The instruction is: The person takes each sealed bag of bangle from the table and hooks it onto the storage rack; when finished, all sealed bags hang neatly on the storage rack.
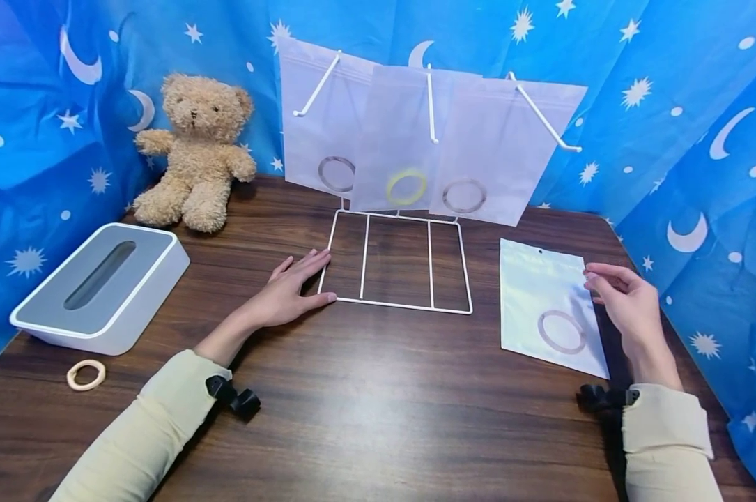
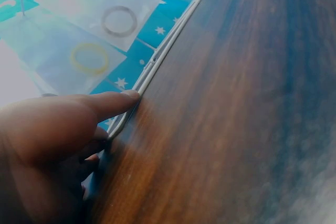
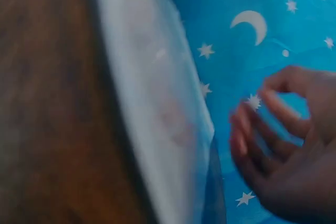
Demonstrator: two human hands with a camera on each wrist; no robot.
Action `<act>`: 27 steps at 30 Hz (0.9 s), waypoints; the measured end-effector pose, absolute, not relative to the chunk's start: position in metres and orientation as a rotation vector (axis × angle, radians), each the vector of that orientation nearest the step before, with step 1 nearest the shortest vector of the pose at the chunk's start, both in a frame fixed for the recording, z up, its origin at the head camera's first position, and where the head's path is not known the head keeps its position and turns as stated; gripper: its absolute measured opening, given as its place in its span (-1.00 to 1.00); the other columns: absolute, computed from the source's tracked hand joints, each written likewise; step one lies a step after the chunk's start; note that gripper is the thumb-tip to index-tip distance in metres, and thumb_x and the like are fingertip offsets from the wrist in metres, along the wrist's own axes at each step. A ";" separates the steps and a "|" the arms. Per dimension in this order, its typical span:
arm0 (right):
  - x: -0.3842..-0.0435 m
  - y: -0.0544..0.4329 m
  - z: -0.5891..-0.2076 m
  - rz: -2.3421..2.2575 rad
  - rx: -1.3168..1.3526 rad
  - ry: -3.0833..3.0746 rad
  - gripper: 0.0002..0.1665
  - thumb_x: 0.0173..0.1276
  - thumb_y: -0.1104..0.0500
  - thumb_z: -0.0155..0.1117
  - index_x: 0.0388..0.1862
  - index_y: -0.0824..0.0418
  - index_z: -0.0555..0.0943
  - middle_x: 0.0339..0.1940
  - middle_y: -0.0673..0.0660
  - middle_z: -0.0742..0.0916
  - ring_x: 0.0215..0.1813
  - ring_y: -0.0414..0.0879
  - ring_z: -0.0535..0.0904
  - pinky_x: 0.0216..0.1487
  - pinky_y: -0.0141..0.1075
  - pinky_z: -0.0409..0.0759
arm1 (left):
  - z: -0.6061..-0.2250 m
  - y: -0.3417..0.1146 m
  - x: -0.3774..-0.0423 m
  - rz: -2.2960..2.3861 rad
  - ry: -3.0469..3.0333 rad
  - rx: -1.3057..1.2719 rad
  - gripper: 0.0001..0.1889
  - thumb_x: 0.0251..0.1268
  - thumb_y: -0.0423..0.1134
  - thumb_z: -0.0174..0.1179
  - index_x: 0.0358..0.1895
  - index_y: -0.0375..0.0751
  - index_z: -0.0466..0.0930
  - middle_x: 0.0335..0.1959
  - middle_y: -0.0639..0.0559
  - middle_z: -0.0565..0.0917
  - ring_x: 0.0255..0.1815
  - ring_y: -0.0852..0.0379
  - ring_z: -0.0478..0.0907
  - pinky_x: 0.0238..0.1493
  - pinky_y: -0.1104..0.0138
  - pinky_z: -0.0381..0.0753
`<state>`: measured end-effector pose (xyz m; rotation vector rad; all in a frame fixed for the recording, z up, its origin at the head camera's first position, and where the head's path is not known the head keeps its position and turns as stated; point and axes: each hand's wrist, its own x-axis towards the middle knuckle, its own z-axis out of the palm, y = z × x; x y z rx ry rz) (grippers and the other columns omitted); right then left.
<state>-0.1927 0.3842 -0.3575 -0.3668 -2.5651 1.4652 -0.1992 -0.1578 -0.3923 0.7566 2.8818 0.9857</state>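
Note:
My left hand (image 1: 292, 289) rests at the left front corner of a white wire display rack (image 1: 430, 265), its fingers extended and touching the frame. In the left wrist view the thumb (image 2: 118, 103) lies against the rack's rail. Beside the right edge of a flat white pouch (image 1: 528, 279) is my right hand (image 1: 631, 307), fingers loosely bent. A ring shows through the pouch's front, and a small hole is near its top. In the right wrist view the right hand (image 3: 289, 140) appears apart from the pouch (image 3: 157, 87), with nothing between its fingers; that view is blurred.
Three translucent pouches hang at the rack's hooks: left (image 1: 309, 139), middle (image 1: 384, 139) and right (image 1: 497, 153), each showing a ring. A teddy bear (image 1: 198, 153), a grey-topped tissue box (image 1: 139, 300) and a pale ring (image 1: 86, 375) are on the left. Blue curtains border the table.

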 end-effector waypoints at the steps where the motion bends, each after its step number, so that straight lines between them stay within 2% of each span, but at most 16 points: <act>1: -0.193 0.384 -0.359 1.344 -0.398 -2.637 -0.30 0.43 -0.19 0.15 0.34 0.25 0.46 0.16 0.14 0.60 0.10 -0.03 0.55 -0.10 -0.36 0.57 | -0.392 -0.158 -0.199 0.986 2.880 0.758 -0.19 0.37 0.09 0.19 0.51 -0.30 0.12 0.55 -0.10 0.11 0.56 -0.08 -0.07 0.47 -0.05 -0.30; 3: -0.192 0.383 -0.361 1.129 -0.449 -2.771 -0.18 0.42 -0.25 0.12 0.37 0.36 0.38 0.27 0.34 0.49 0.22 0.20 0.42 0.01 -0.09 0.55 | -0.392 -0.157 -0.199 0.987 2.875 0.760 -0.19 0.38 0.08 0.19 0.52 -0.30 0.12 0.55 -0.10 0.11 0.56 -0.08 -0.07 0.47 -0.05 -0.30; 5: -0.191 0.381 -0.362 0.967 -0.472 -2.889 -0.05 0.39 -0.30 0.11 0.39 0.44 0.28 0.32 0.53 0.35 0.30 0.40 0.24 0.11 0.20 0.40 | -0.392 -0.157 -0.198 0.987 2.872 0.758 -0.19 0.38 0.08 0.19 0.52 -0.29 0.12 0.55 -0.10 0.11 0.56 -0.08 -0.08 0.47 -0.05 -0.30; 7: -0.190 0.379 -0.361 0.872 -0.480 -2.970 0.02 0.38 -0.31 0.12 0.40 0.51 0.20 0.32 0.62 0.27 0.31 0.52 0.12 0.18 0.36 0.25 | -0.391 -0.157 -0.198 0.987 2.870 0.755 -0.19 0.38 0.07 0.19 0.52 -0.29 0.12 0.55 -0.10 0.11 0.56 -0.08 -0.08 0.47 -0.04 -0.31; 10: -0.191 0.373 -0.359 0.799 -0.488 -3.035 -0.03 0.39 -0.23 0.19 0.39 0.52 0.19 0.28 0.64 0.28 0.28 0.53 0.10 0.16 0.38 0.26 | -0.391 -0.157 -0.198 0.986 2.873 0.750 -0.20 0.38 0.07 0.19 0.52 -0.30 0.12 0.55 -0.10 0.11 0.56 -0.08 -0.08 0.47 -0.04 -0.30; 15: -0.192 0.365 -0.356 0.896 -0.511 -3.007 -0.21 0.39 -0.02 0.28 0.36 0.49 0.29 0.26 0.59 0.36 0.24 0.48 0.23 0.15 0.29 0.38 | -0.392 -0.158 -0.200 0.983 2.884 0.753 -0.20 0.37 0.07 0.20 0.51 -0.30 0.13 0.54 -0.10 0.12 0.55 -0.08 -0.07 0.47 -0.05 -0.30; 19: -0.191 0.365 -0.358 1.013 -0.509 -2.934 -0.29 0.36 0.09 0.33 0.35 0.43 0.35 0.23 0.52 0.39 0.16 0.36 0.31 -0.09 0.03 0.53 | -0.391 -0.158 -0.198 0.984 2.882 0.758 -0.19 0.37 0.06 0.21 0.51 -0.30 0.13 0.54 -0.10 0.12 0.55 -0.08 -0.07 0.47 -0.04 -0.30; 22: -0.190 0.366 -0.359 1.076 -0.468 -2.889 -0.37 0.35 0.18 0.33 0.32 0.39 0.40 0.25 0.49 0.39 0.15 0.32 0.31 -0.16 -0.13 0.46 | -0.390 -0.158 -0.197 0.986 2.878 0.760 -0.19 0.36 0.06 0.21 0.51 -0.30 0.13 0.54 -0.10 0.12 0.55 -0.07 -0.07 0.47 -0.04 -0.30; 25: -0.190 0.368 -0.360 1.148 -0.442 -2.876 -0.42 0.36 0.21 0.32 0.32 0.35 0.45 0.35 0.50 0.36 0.26 0.37 0.26 -0.01 0.06 0.47 | -0.391 -0.158 -0.198 0.982 2.880 0.758 -0.19 0.37 0.06 0.21 0.51 -0.30 0.12 0.54 -0.10 0.12 0.56 -0.07 -0.07 0.47 -0.04 -0.30; 27: -0.190 0.371 -0.360 1.198 -0.421 -2.879 -0.43 0.37 0.19 0.31 0.32 0.33 0.47 0.38 0.48 0.36 0.36 0.40 0.20 0.15 0.23 0.37 | -0.391 -0.158 -0.198 0.980 2.880 0.758 -0.19 0.37 0.06 0.21 0.51 -0.31 0.12 0.54 -0.10 0.12 0.56 -0.07 -0.07 0.47 -0.04 -0.31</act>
